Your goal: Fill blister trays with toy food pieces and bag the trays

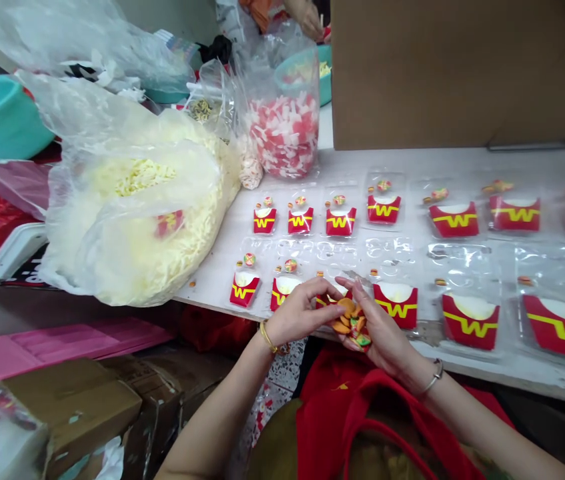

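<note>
My right hand point(385, 337) is cupped around a small heap of miniature toy pizzas point(347, 321), some orange side up, others showing red and green tops. My left hand point(302, 310) reaches into this heap with bent fingers, thumb and fingertips against the pieces. Whether it pinches one piece is hard to see. Beneath and around both hands lie clear plastic trays with red fries boxes point(395, 305) marked with a yellow W. A tray at the near left holds a round toy pizza point(249, 260) above its box; the nearer trays to the right show only a tiny burger point(441, 282) there.
A big plastic bag of pale yellow pieces point(162, 267) stands left, with a clear bag of red-and-white pieces point(285, 137) behind. A cardboard box point(462, 73) blocks the back right. Another person's hand point(307, 19) works beyond, by a teal basin point(325, 90).
</note>
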A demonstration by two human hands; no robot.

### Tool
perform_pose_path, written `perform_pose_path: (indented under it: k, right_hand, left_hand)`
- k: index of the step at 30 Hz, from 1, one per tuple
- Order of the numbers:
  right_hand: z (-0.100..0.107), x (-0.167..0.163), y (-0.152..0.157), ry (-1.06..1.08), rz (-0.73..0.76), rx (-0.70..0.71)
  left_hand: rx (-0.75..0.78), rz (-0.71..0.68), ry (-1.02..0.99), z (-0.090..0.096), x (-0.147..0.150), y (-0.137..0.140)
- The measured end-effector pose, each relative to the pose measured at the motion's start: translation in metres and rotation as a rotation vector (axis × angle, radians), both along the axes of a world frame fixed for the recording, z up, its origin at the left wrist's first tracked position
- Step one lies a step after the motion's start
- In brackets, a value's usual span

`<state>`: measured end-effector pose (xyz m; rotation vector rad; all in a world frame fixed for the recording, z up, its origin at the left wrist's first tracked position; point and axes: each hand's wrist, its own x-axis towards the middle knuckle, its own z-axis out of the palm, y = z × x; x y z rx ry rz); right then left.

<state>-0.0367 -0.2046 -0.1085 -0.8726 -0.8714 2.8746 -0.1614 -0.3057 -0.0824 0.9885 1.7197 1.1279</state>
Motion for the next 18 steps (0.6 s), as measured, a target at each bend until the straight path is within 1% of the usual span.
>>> perform_pose_path:
  k: [2,3,4,5,7,9,10,12,15,18]
  right_hand:
    - [0.001,0.004,0.002,-0.008,-0.006,0.018]
    - [0.001,0.005,0.003,0.0,-0.004,0.025]
    - [0.001,0.007,0.005,0.013,-0.002,0.029]
    - [0.002,0.009,0.007,0.025,-0.004,0.029]
    - [0.002,0.013,0.011,0.036,-0.022,0.021]
    - [0.002,0.017,0.016,0.023,-0.044,-0.003]
    - [0.002,0.019,0.018,0.018,-0.052,-0.02]
    - [0.001,0.023,0.021,0.018,-0.069,-0.056]
    - [-0.001,0.027,0.024,0.015,-0.09,-0.092]
    - [-0.002,0.029,0.026,0.004,-0.096,-0.106]
  left_hand:
    - [-0.018,0.049,-0.204,-0.001,0.008,0.006]
    - [-0.016,0.07,-0.263,-0.003,0.009,0.009]
    - [-0.002,0.092,-0.275,-0.005,0.007,0.011]
    - [0.022,0.123,-0.226,-0.008,0.002,0.014]
    - [0.065,0.194,0.025,-0.013,-0.009,0.018]
    - [0.082,0.207,0.354,-0.019,-0.02,0.022]
    - [0.084,0.172,0.509,-0.023,-0.025,0.024]
    - [0.08,0.051,0.763,-0.033,-0.03,0.027]
    - [0.026,-0.127,0.994,-0.048,-0.03,0.031]
    - [-0.031,-0.221,1.055,-0.055,-0.028,0.031]
